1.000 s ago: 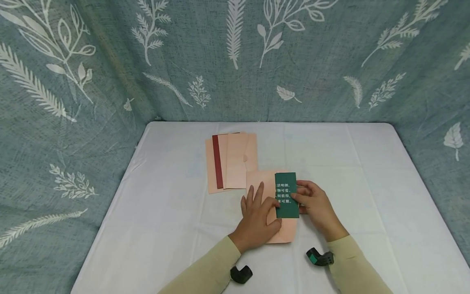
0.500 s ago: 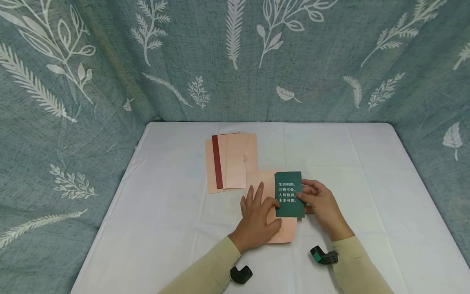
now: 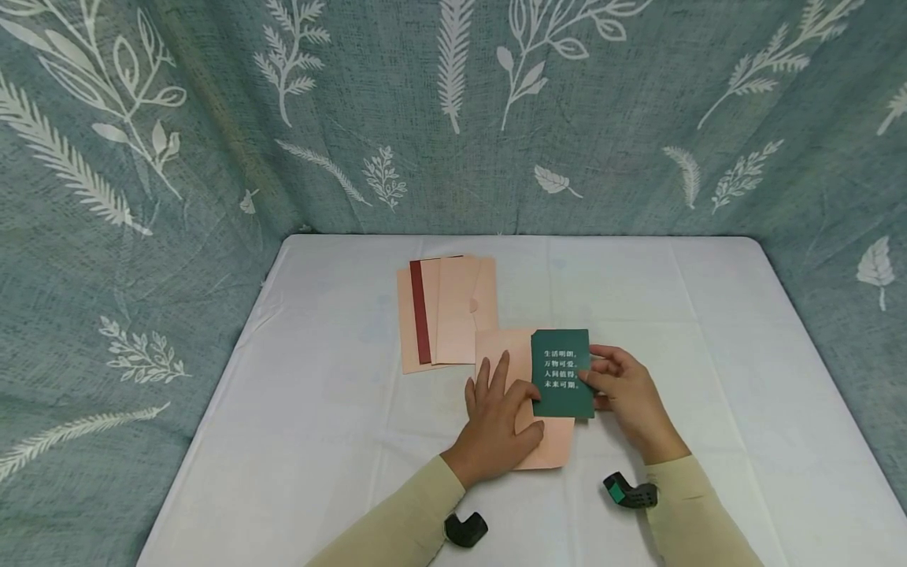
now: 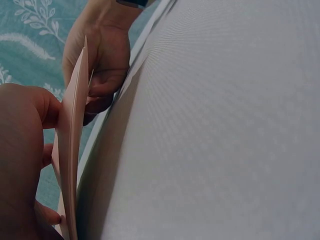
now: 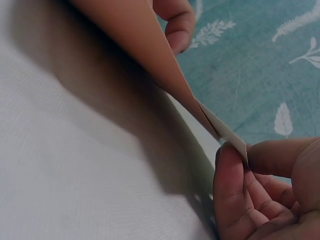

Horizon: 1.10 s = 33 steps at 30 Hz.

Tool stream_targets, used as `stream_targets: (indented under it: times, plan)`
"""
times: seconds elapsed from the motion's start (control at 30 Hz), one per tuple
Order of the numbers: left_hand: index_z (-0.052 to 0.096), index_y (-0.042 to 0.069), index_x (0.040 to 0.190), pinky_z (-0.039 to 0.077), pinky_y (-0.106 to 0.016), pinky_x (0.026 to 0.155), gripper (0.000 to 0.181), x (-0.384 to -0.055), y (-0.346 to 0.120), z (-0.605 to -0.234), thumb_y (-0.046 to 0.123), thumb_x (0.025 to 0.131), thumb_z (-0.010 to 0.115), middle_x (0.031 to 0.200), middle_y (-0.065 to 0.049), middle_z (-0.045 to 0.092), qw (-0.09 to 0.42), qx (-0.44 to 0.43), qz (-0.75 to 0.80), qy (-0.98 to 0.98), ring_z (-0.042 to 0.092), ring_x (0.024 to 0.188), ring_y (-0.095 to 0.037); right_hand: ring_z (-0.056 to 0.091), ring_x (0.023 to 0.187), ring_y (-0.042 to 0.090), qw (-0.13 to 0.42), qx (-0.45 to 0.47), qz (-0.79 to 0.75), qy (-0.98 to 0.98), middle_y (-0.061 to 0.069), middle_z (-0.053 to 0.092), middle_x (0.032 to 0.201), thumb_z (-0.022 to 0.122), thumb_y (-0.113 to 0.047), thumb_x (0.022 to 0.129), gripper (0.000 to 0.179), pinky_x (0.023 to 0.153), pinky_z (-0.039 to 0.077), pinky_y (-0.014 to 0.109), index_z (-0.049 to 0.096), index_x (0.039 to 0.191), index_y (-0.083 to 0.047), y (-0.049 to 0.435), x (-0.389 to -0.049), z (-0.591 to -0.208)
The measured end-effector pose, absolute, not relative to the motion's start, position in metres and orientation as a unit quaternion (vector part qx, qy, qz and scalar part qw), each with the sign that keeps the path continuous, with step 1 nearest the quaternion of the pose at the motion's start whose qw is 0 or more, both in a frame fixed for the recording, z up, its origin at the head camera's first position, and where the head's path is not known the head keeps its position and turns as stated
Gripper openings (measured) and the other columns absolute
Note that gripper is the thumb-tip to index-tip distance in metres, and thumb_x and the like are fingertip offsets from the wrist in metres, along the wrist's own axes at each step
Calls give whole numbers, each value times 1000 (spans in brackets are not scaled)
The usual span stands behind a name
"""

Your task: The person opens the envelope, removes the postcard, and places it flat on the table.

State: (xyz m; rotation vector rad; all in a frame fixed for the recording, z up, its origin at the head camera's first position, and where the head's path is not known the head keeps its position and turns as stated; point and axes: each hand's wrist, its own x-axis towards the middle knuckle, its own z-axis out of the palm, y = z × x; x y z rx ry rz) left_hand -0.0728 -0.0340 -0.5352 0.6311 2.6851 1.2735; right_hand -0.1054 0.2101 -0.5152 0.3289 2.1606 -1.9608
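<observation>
Here, right fingers [image 5: 230, 182] pinch seemingly one card [image 3: 564, 345], left fingers [image 3: 499, 376] spread on one envelope [image 3: 520, 356].

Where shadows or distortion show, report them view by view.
Head view: bright, the printed green card legible; left wrist view: dimmer, with a brownish shadow beside the pink envelope and fine rippling across the white cloth; right wrist view: a broad, soft-edged shadow below the envelope.

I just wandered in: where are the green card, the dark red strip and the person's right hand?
Green card [image 3: 562, 373]: head view, middle of its printed face.
Dark red strip [image 3: 420, 312]: head view, halfway along it.
Right hand [image 3: 632, 398]: head view, back of the hand.
</observation>
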Motion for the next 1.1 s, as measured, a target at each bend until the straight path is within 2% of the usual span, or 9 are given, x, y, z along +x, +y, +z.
stream_targets:
  times: [0.4,1.1]
  plan:
    - [61,23,121,-5,-75,120,24,-73,-34,-535,30,98,62,180,-19,11,54,208,423,880,-6,163,-45,66,80,13,85,109,-657,741,11,65,108,71,-3,105,53,63,59,30,52,154,4,216,-106,-515]
    - [59,24,117,-4,-75,119,22,-72,-34,-537,29,97,63,179,-20,12,51,206,419,883,-6,163,-46,69,87,14,69,116,-651,747,7,66,108,71,-6,105,54,68,60,31,52,155,1,233,-108,-513]
